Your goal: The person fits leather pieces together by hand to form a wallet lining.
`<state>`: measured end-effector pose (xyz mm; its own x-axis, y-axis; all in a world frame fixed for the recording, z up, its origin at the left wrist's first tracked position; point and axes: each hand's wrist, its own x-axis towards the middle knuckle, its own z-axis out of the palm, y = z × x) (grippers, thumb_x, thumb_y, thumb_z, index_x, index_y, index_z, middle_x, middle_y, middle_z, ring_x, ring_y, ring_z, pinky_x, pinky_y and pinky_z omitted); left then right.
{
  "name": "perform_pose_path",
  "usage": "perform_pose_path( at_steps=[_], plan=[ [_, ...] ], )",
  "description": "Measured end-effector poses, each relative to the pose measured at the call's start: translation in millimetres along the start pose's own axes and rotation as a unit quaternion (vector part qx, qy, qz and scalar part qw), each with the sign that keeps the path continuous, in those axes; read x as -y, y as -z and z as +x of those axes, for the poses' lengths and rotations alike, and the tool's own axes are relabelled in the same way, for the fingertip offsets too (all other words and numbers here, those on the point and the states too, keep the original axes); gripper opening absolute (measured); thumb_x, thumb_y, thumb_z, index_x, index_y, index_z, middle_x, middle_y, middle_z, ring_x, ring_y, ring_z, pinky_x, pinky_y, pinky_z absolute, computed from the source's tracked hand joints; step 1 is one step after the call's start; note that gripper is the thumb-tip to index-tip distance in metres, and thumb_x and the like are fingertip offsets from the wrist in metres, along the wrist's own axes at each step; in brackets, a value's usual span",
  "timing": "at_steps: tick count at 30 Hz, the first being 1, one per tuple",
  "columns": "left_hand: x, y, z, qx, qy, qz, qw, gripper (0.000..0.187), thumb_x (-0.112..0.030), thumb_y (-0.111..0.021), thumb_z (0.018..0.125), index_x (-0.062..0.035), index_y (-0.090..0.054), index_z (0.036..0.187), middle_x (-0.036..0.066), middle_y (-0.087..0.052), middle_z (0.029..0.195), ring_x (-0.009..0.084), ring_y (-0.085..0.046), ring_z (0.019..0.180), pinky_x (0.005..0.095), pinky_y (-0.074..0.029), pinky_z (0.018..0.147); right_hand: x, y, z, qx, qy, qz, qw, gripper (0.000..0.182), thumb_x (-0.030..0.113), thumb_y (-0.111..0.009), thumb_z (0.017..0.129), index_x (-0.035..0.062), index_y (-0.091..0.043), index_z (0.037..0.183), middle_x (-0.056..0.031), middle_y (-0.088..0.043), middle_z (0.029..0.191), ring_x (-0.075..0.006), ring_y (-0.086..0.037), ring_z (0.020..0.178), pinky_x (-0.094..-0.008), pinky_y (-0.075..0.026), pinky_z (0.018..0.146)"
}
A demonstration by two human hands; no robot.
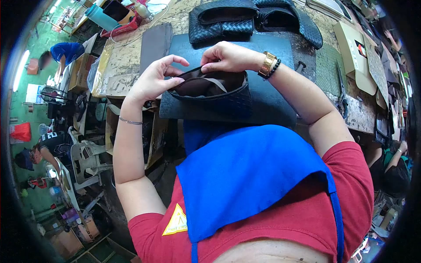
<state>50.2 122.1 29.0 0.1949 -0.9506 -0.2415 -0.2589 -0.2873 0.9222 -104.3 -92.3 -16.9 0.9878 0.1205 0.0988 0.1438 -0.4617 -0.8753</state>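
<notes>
The right hand (228, 59) pinches, with thumb and fingers, the far rim of a dark pouch (229, 103), at about 12 o'clock of its mouth. The left hand (155, 79) is half spread, its thumb at the rim near 10 o'clock and its fingers lifted away (whether this thumb presses firmly, I cannot tell). The pouch stands on a dark mat (276, 105), close before the person's blue apron (245, 162), with its mouth open upward; inside one sees a brown lining (193, 87) and a pale strip (217, 83). The step in hand, I would judge, is the arranging or checking of this edge. The next move calls, in my opinion, for the left fingers to close on the rim also, so that both hands can work the edge evenly without dragging out the lining. Farther out, a woven bag (221, 22) lies at 12 o'clock, a dark sheet (155, 41) between 10 and 11, and scissors (341, 87) near 3 o'clock on the worn table (131, 48).
</notes>
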Motion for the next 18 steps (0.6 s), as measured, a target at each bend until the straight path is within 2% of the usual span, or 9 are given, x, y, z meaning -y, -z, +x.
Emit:
perform_pose_path(
  at_steps=[1,4,7,8,9,11,14,17,18],
  plan=[
    [2,1,0,0.011,-0.011,-0.033,0.999,0.035,-0.002,-0.069,0.087,-0.0025,-0.057,0.120,0.003,-0.071,0.091,0.0056,-0.062,0.081,0.0221,-0.051,0.075,-1,1,1,0.010,0.002,0.017,1.000,0.025,0.026,-0.070,0.092,0.0027,-0.070,0.099,-0.0094,-0.072,0.083,-0.0149,-0.065,0.071,-0.0300,-0.052,0.070],
    [4,-8,1,-0.035,-0.006,-0.025,0.999,0.030,-0.006,-0.068,0.089,0.0012,-0.061,0.117,0.003,-0.070,0.090,0.0054,-0.061,0.080,0.0222,-0.051,0.074,-1,3,0,-0.019,0.023,-0.061,0.998,0.022,0.025,-0.069,0.092,0.0035,-0.070,0.097,-0.0114,-0.072,0.082,-0.0191,-0.067,0.072,-0.0324,-0.052,0.070],
    [5,-10,7,-0.095,-0.007,0.067,0.993,0.023,-0.010,-0.067,0.092,0.0022,-0.067,0.111,0.002,-0.070,0.088,0.0049,-0.061,0.078,0.0218,-0.051,0.073,9,5,0,-0.076,0.047,-0.160,0.983,0.019,0.023,-0.068,0.091,0.0042,-0.069,0.094,-0.0135,-0.071,0.082,-0.0260,-0.069,0.075,-0.0357,-0.053,0.071],
    [1,-10,7,-0.112,-0.021,0.072,0.991,0.018,-0.012,-0.067,0.092,0.0022,-0.071,0.102,0.002,-0.070,0.087,0.0052,-0.061,0.077,0.0219,-0.051,0.071,9,7,1,-0.103,0.073,-0.170,0.977,0.019,0.023,-0.068,0.090,0.0045,-0.069,0.092,-0.0147,-0.070,0.081,-0.0313,-0.069,0.077,-0.0385,-0.054,0.071],
    [-3,-6,9,-0.115,-0.017,0.101,0.988,0.021,-0.014,-0.067,0.094,0.0040,-0.069,0.104,0.002,-0.070,0.092,0.0053,-0.061,0.084,0.0214,-0.049,0.077,9,8,2,-0.111,0.084,-0.198,0.970,0.019,0.025,-0.068,0.090,0.0065,-0.068,0.097,-0.0120,-0.071,0.082,-0.0308,-0.069,0.079,-0.0388,-0.054,0.072],
    [1,0,16,-0.119,0.010,0.100,0.988,0.021,-0.016,-0.068,0.093,0.0024,-0.071,0.102,0.001,-0.070,0.092,0.0054,-0.061,0.084,0.0226,-0.050,0.077,15,7,1,-0.138,0.109,-0.215,0.961,0.020,0.024,-0.069,0.090,0.0087,-0.067,0.104,-0.0102,-0.069,0.099,-0.0281,-0.068,0.086,-0.0349,-0.054,0.075],
    [2,5,25,-0.117,0.045,0.045,0.991,0.021,-0.017,-0.069,0.092,0.0002,-0.072,0.102,0.000,-0.070,0.091,0.0053,-0.061,0.084,0.0220,-0.049,0.078,25,0,3,-0.146,0.156,-0.279,0.936,0.024,0.031,-0.069,0.089,0.0139,-0.065,0.105,-0.0089,-0.066,0.100,-0.0276,-0.067,0.089,-0.0380,-0.054,0.076],
    [2,6,29,-0.110,0.072,0.042,0.990,0.020,-0.018,-0.070,0.091,-0.0009,-0.072,0.102,0.000,-0.070,0.091,0.0057,-0.062,0.084,0.0214,-0.049,0.079,31,-7,6,-0.136,0.092,-0.283,0.945,0.022,0.031,-0.069,0.088,0.0133,-0.065,0.099,-0.0080,-0.065,0.102,-0.0277,-0.067,0.090,-0.0397,-0.053,0.078],
    [-1,4,29,-0.113,0.078,0.050,0.989,0.020,-0.018,-0.070,0.091,-0.0007,-0.072,0.102,0.001,-0.070,0.091,0.0058,-0.062,0.084,0.0214,-0.049,0.079,30,-7,6,-0.137,0.103,-0.279,0.945,0.021,0.030,-0.069,0.087,0.0127,-0.065,0.098,-0.0083,-0.065,0.101,-0.0281,-0.066,0.090,-0.0397,-0.053,0.078]
  ],
)
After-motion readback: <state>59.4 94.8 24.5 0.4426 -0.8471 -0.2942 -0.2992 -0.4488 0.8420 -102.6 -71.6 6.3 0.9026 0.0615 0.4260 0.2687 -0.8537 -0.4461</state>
